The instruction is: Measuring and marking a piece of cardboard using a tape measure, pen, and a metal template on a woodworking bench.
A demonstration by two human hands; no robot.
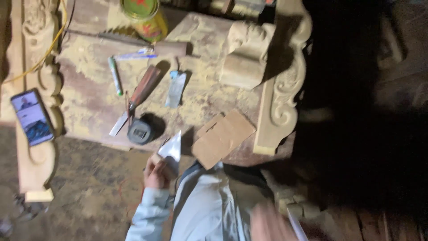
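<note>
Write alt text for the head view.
The person's left hand grips a flat triangular metal blade at the edge of a dusty workbench; the right hand is blurred, its hold unclear. Chisels, a tape measure, carved wood and a phone lie around.

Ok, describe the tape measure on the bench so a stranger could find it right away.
Start at the sawdust-covered workbench and go to its near edge, just above the left hand. The tape measure sits there, at the tip of the red-handled chisel. It is the only round, dark, squat thing among long, thin tools.
</note>
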